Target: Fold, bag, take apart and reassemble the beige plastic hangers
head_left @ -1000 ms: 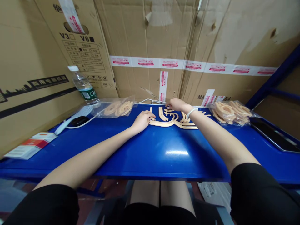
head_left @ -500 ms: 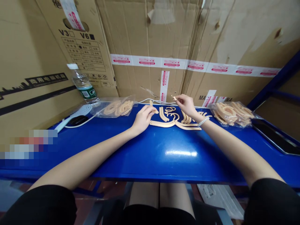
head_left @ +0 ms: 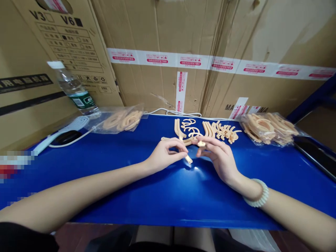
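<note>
My left hand (head_left: 168, 154) is closed on a narrow pale wooden strip (head_left: 188, 160), whose end sticks out below the fingertips. Close by on the right, my right hand (head_left: 220, 157) pinches a small pale wooden piece (head_left: 201, 144) between thumb and fingers. Behind the hands lie long curved wooden strips (head_left: 177, 126), thin crescent-shaped pieces (head_left: 189, 122) and several small branched pieces (head_left: 227, 132). A long curved piece lies partly hidden behind my fingers.
Clear bags of wooden parts lie at the left (head_left: 126, 120) and right (head_left: 267, 127). A water bottle (head_left: 78, 94), a pale blue perforated paddle-shaped thing (head_left: 70, 126), a black mouse-like object (head_left: 67, 137) and a dark flat device (head_left: 315, 154) flank the blue table (head_left: 157, 199). Cardboard (head_left: 157, 31) stands behind.
Both hands have come nearer to me and closer together, each bringing its wooden piece over the front of the laid-out parts. The camera view has tilted down and moved closer.
</note>
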Motion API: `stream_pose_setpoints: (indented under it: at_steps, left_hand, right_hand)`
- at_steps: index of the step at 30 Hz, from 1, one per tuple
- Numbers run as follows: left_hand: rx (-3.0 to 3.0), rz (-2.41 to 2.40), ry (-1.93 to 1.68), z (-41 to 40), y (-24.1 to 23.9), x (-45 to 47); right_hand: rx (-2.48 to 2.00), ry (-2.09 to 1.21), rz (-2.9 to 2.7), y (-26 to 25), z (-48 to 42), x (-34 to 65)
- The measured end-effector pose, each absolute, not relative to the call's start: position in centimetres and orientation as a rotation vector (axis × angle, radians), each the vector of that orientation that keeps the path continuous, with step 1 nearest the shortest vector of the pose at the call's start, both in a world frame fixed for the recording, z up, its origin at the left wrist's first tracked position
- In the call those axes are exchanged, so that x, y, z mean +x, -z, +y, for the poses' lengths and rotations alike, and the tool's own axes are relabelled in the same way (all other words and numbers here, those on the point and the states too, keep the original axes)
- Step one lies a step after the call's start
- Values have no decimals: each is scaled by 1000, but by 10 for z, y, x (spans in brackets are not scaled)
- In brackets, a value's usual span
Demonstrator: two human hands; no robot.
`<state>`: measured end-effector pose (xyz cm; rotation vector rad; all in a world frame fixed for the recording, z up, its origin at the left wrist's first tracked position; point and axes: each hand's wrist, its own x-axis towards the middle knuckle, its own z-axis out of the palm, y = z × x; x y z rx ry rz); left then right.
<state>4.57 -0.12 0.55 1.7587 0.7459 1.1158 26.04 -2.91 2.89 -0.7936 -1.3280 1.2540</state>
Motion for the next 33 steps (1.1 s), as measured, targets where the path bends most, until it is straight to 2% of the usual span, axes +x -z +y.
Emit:
stream_pose_setpoints:
  at_steps: [13,19,28,33]
  left_hand:
    - [1694,850,-1265,-4,-6,43]
    - [1542,725,-1323,-5,-4,47]
    - [1495,678,-1118,1,-4,44]
    - [1560,683,-1129,2,-5,42]
  right_hand:
    - [-936,-1417,-1382,-23,-28,257]
    - [-955,-1467,-1253,-21,-26,257]
    - [-917,-1488,-1343,-17,-22,260]
    - [-897,-1555,-1329,-18,-20,262]
